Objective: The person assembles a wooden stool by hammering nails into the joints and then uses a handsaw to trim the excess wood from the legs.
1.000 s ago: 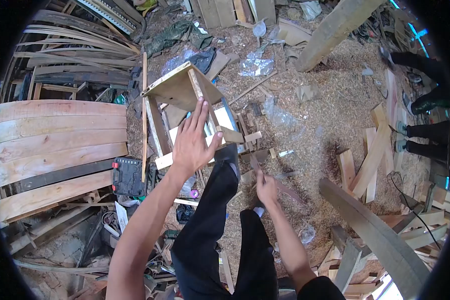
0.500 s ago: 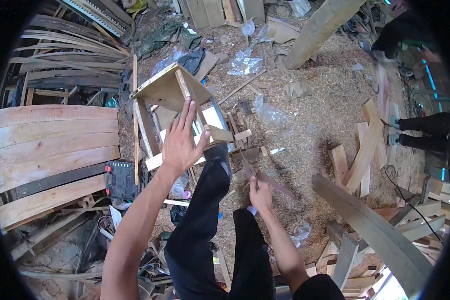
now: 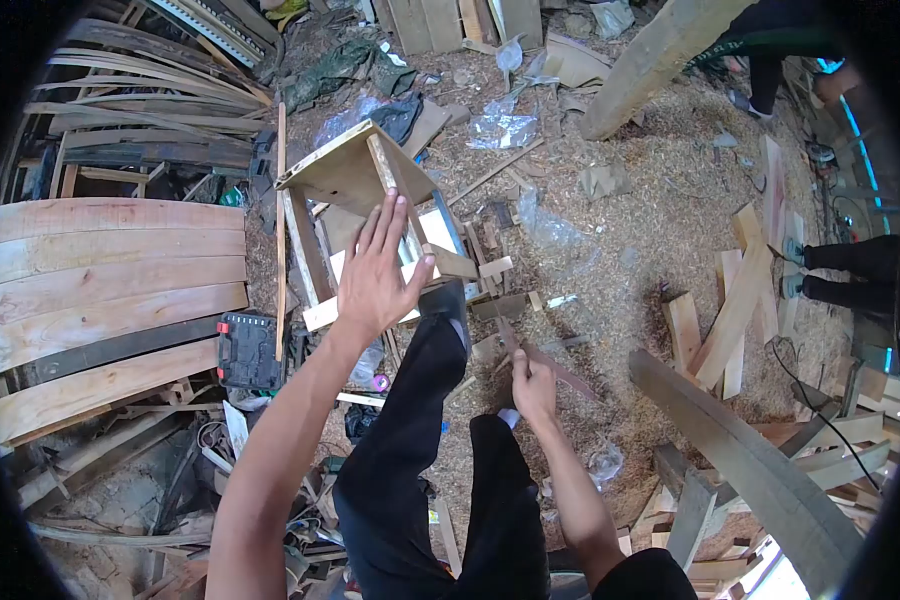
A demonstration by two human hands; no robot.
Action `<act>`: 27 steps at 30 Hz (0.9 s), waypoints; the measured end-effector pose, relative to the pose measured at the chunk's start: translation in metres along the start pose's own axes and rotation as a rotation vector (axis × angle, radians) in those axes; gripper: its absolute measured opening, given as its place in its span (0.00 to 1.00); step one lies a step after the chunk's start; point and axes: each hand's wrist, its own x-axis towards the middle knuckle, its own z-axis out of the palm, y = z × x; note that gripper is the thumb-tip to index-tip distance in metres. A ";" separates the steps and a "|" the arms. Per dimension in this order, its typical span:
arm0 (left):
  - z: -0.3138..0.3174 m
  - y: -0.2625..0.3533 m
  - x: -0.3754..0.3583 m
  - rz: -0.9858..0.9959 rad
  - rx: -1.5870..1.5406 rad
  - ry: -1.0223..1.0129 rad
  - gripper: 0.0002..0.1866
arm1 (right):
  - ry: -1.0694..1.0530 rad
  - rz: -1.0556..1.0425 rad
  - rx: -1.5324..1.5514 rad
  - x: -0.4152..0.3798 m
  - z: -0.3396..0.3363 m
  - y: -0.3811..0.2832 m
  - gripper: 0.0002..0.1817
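Note:
My left hand [image 3: 373, 280] lies with fingers stretched out on the edge board of a small wooden box frame [image 3: 340, 180], which stands tilted on the floor. The frame has a flat panel and open sides. My right hand [image 3: 533, 388] is closed, thumb up, low beside my right knee. From its top a narrow dark strip [image 3: 507, 332] points toward the frame; what kind of thing it is, I cannot make out. A flat reddish-brown strip [image 3: 570, 378] shows just right of that hand. My left foot is close to the frame's lower corner.
Wood shavings and plastic scraps cover the floor. Wide planks [image 3: 115, 250] and a black tool case [image 3: 248, 350] are at left. A slanting post [image 3: 660, 65], cut boards [image 3: 735, 300] and a thick beam [image 3: 740, 440] stand at right. Other people's legs [image 3: 850, 272] show at far right.
The view has shifted slightly, so most things sit a little farther right. My left hand stays on the frame. At upper right another person has changed position.

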 end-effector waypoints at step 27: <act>0.001 -0.002 -0.002 -0.023 0.063 0.018 0.41 | -0.031 0.030 -0.032 0.096 0.036 -0.039 0.38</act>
